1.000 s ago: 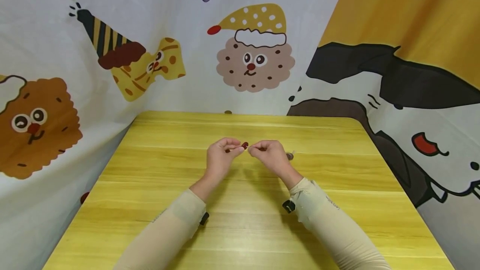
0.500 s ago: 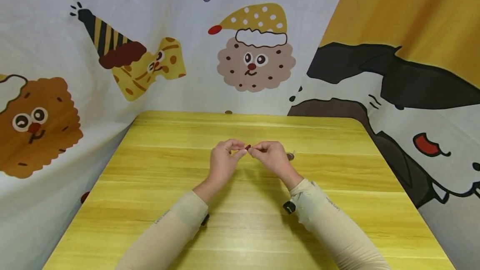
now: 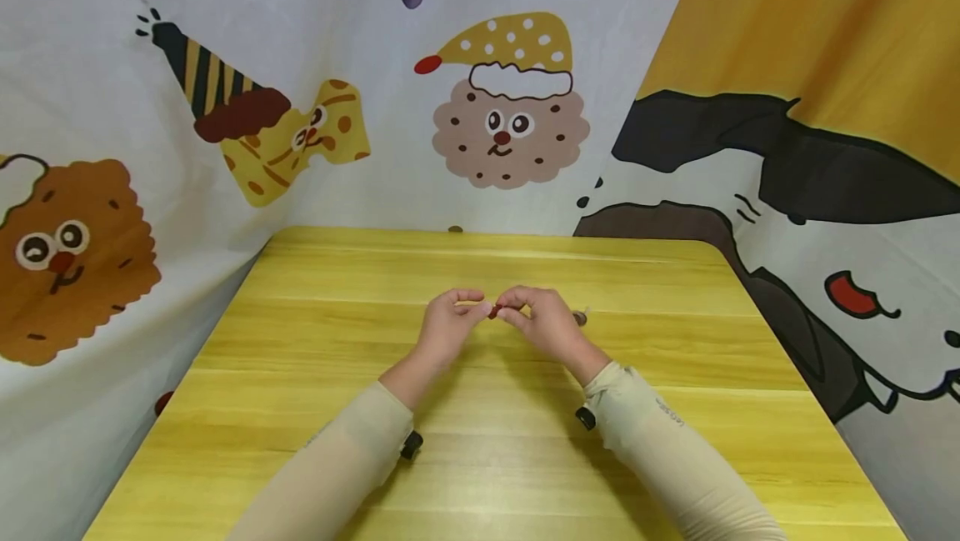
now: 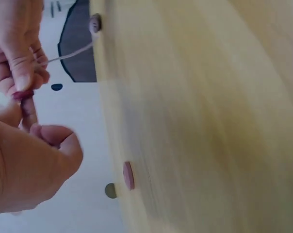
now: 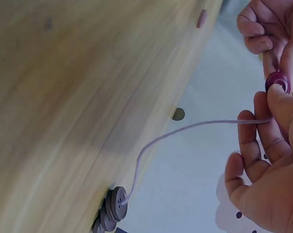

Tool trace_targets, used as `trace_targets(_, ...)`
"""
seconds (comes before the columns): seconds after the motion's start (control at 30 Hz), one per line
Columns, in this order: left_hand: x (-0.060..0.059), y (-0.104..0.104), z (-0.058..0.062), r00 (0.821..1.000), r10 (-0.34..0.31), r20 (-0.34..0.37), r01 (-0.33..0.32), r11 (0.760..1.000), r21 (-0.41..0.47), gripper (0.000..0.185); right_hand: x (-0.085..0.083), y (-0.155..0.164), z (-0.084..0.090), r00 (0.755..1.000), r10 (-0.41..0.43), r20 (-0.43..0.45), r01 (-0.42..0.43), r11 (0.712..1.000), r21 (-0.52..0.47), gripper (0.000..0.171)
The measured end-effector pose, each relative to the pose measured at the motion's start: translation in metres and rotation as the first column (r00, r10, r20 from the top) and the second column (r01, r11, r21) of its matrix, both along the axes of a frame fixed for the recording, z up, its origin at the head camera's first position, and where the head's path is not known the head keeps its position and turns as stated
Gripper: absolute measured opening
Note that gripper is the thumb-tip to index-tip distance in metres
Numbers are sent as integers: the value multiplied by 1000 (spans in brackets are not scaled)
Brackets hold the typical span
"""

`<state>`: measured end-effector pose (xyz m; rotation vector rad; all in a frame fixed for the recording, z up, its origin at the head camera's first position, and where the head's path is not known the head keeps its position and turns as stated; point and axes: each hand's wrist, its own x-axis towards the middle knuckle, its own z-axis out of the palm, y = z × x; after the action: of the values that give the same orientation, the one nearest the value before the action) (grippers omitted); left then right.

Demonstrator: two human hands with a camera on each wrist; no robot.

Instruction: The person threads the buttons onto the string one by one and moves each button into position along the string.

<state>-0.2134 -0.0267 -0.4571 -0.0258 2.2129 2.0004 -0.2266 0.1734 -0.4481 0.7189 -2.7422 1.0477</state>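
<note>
In front of me my hands meet above the table. My left hand (image 3: 444, 326) pinches a small dark red button (image 5: 271, 81) between thumb and index finger. My right hand (image 3: 546, 320) holds a thin pale purple cord (image 5: 185, 127), its thumb tip against the button's face. From the right fingers the cord sags down to a stack of dark brown buttons (image 5: 118, 204), passing into the end one. The cord's tip is hidden among the fingers. In the left wrist view, a loose pinkish button (image 4: 129, 175) lies on the table beyond my left hand.
A yellow wood-grain table (image 3: 480, 458) spans the space below the hands. Behind it hangs a white cloth (image 3: 390, 191) printed with cartoon figures. Each wrist wears a small black camera, one of them the left camera (image 3: 411, 445).
My left hand has come right, bringing the red button to the right fingertips. The right thumb and index finger have shifted from the cord's end onto the button. The brown stack stays put.
</note>
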Motion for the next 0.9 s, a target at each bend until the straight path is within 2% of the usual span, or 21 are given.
trace_targets(0.13,-4,-1,1,987,-13,161,6,999,42,41,-1,-1,-3,998,35,-61,-34,999,25,7)
trace_targets(0.23,-6,-1,0,980,-8,198,-1,999,46,45,1,-2,-5,999,30,-43,-29,999,19,8)
trace_targets(0.5,-4,6,1,992,73,98,-81,993,80,32,9,-2,0,992,-4,122,9,999,-44,20)
trace_targets(0.63,-1,9,3,994,106,33,-108,992,64,35,12,-2,2,983,3,184,11,997,-73,30)
trace_targets(0.77,3,11,3,996,85,-16,-84,995,49,38,13,-3,2,989,-33,143,34,999,-3,35)
trace_targets(0.9,6,14,3,996,79,-39,-77,996,34,33,13,-4,0,999,-40,29,38,995,89,28)
